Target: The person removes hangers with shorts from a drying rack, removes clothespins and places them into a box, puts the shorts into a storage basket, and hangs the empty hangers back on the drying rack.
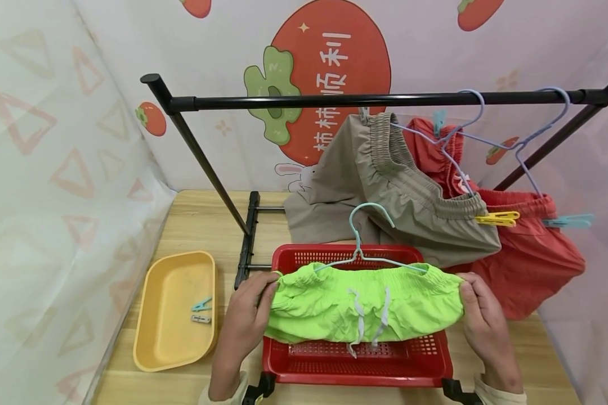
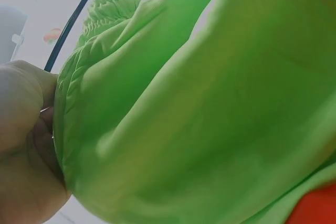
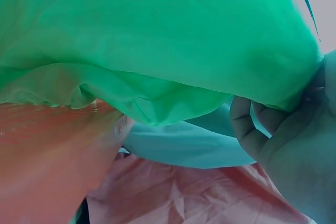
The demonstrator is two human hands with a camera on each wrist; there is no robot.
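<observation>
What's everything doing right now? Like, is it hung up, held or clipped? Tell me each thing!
Neon-green shorts: held up, not on the rail
White drawstrings: dangling, untied
Mint hanger: in the green shorts, hook free
Left hand: pinching one end
Right hand: pinching the other
Khaki shorts: hung, clipped
Red shorts: hung, clipped
Red basket: upright, below the green shorts

Shorts (image 1: pixel 372 306) over basket (image 1: pixel 357 378), tray (image 1: pixel 168 315) left

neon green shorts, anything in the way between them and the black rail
Partly: khaki shorts hang beyond the neon green shorts, toward the right of the black rail. Nothing visible blocks its left stretch.
</observation>
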